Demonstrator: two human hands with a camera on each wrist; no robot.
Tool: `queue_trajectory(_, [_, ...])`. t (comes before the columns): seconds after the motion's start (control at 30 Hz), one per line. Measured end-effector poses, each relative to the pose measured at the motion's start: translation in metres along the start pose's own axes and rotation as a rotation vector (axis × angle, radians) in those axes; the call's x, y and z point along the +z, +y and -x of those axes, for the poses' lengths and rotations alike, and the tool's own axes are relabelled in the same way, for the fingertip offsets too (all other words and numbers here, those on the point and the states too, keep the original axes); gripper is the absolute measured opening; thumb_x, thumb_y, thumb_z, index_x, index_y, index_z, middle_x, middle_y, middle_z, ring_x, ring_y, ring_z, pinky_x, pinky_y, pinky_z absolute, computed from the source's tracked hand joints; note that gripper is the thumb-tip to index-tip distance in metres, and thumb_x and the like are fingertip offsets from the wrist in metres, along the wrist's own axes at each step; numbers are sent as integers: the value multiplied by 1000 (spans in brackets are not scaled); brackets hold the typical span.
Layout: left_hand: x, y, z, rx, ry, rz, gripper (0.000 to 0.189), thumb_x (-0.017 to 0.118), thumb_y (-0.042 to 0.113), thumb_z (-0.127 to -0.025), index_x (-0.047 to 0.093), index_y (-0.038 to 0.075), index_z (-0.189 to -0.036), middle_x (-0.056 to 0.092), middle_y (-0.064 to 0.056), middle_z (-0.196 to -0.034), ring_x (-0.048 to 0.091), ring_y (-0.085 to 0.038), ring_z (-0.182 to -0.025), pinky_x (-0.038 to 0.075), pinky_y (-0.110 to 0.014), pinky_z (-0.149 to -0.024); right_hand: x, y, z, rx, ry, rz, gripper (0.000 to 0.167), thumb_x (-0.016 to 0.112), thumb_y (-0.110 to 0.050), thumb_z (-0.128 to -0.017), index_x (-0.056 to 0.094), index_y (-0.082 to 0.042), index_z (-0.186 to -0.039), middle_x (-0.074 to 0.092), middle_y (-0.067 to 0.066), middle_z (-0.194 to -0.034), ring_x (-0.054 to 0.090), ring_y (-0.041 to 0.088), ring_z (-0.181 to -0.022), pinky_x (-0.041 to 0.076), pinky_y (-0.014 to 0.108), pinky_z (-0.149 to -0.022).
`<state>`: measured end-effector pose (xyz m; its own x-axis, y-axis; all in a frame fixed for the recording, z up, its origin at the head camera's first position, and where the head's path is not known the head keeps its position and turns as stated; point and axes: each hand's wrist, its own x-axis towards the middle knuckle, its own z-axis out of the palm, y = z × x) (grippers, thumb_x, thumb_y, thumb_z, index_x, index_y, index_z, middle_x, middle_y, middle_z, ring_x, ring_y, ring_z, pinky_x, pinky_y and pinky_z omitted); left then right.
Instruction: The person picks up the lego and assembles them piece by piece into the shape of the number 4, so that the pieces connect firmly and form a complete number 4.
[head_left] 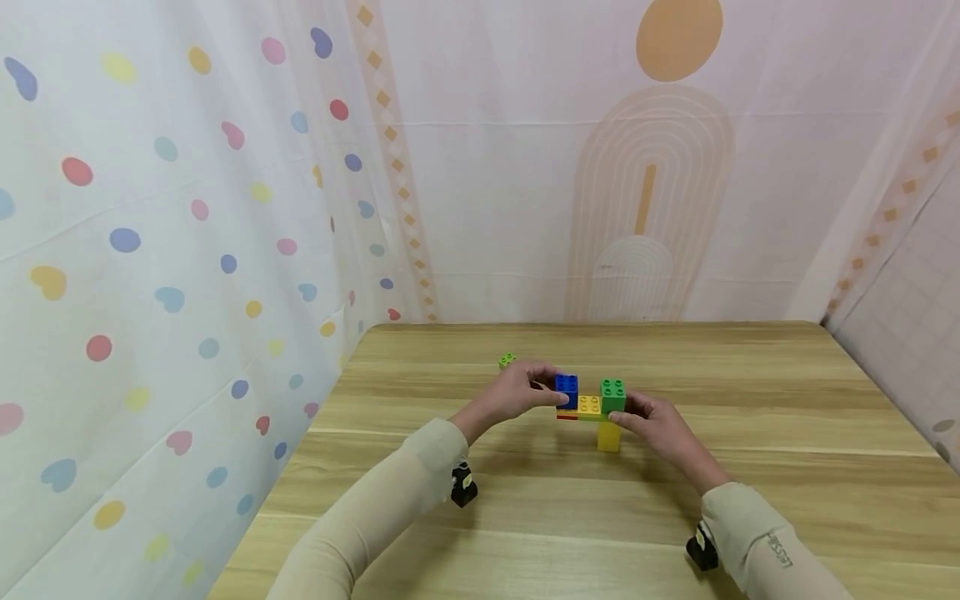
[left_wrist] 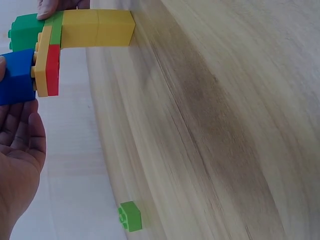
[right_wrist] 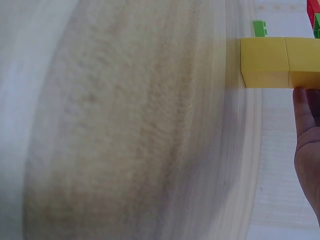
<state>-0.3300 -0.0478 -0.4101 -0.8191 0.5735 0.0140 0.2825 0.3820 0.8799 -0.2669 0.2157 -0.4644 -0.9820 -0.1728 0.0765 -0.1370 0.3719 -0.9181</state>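
A small structure of toy building bricks stands on its yellow column. Across the top lie an orange-yellow plate, a red plate and a light green plate. A green brick sits above the column. My left hand pinches a blue brick between thumb and fingers, at the overhanging left end, on the studs of the orange-yellow plate; whether it is fully seated I cannot tell. My right hand grips the structure from the right, its thumb near the green brick's base.
A loose light green brick lies on the wooden table, behind my left hand. A patterned curtain hangs beyond the table's far edge, and another with colored spots is on the left. Each sleeve carries a small black device near the wrist.
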Motion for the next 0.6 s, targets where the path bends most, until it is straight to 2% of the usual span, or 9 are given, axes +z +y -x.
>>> queue_trajectory(0.23, [0,1,2,6,7,-44,39,78,28,-88,69,12,-123,67,1,-102,63,-17,-94,55,-38,-81,-1,-3,1,-1,-3,1,50,67,-31,-96,58,-1,-135,67,12,-117,60,21,-101,51,42,-89])
queue_trajectory(0.6, [2,4,3,30,-16,-92,39,76,29,-89,68,13,-124,67,3,-100,63,-15,-92,54,-31,-75,-1,-2,0,5,-4,-8,50,67,-31,-96,59,-1,-134,67,12,-116,60,21,-100,51,42,-89])
